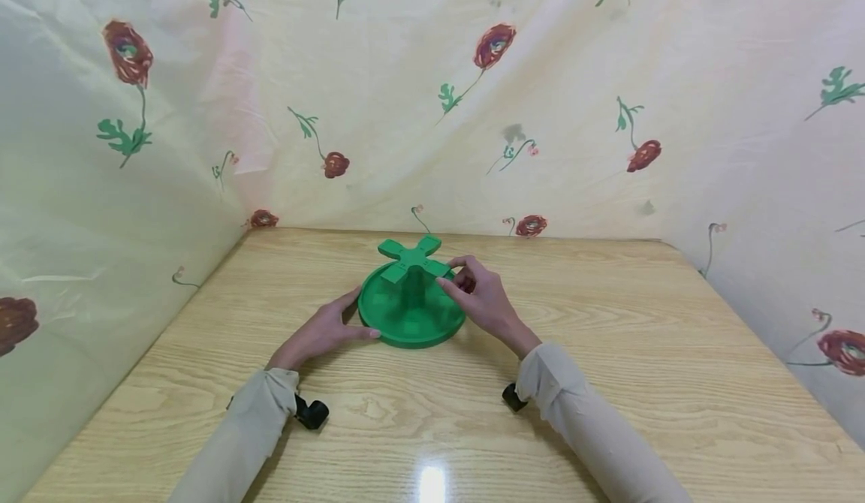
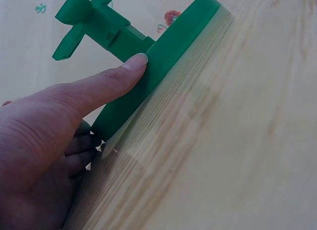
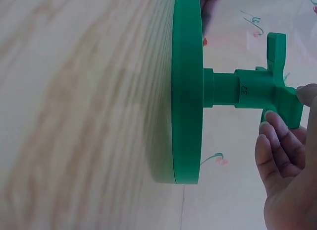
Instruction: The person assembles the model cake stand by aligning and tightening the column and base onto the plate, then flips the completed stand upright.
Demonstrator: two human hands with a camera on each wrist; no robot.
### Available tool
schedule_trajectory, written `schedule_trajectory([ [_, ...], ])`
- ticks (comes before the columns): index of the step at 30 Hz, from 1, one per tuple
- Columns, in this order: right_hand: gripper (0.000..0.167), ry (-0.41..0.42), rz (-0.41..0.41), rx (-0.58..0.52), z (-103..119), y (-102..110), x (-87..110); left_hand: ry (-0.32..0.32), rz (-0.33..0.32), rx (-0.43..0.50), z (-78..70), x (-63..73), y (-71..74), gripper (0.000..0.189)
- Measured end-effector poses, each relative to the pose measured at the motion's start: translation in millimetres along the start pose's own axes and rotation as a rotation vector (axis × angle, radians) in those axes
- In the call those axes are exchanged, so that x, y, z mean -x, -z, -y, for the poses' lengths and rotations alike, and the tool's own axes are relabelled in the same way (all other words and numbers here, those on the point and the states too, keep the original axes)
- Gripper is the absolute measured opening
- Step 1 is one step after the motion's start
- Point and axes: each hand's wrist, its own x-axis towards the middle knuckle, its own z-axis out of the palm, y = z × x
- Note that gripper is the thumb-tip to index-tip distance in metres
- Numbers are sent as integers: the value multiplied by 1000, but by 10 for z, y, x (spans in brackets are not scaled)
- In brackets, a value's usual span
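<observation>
A green round base (image 1: 385,321) with a raised rim lies flat on the table. From its middle rises a short green post (image 3: 225,88), and black numbers show on its upper part in both wrist views. On the post sits a green cross-shaped top (image 1: 414,257) with flat arms. My left hand (image 1: 331,328) holds the base at its left edge, thumb (image 2: 124,79) against the rim and the other fingers farther round the side. One arm of the cross-shaped top is pinched between thumb and fingers of my right hand (image 1: 488,299).
The wooden table (image 1: 642,338) extends around the green piece on all sides. Flower-patterned cloth (image 1: 405,97) hangs behind the table and along both sides. Dark wrist cameras sit at both sleeves, the left camera (image 1: 312,414) close to the table surface.
</observation>
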Motion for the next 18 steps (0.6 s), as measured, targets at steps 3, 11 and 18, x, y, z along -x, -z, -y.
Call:
schedule_trajectory([
  [3,25,8,-1,14,20,-5,3,0,-1,0,0,1,2,107],
  [11,24,43,-22,67,48,-29,9,12,-3,-14,-9,4,8,107],
  [18,25,54,-25,88,52,-33,10,2,-2,-11,5,-3,3,107],
])
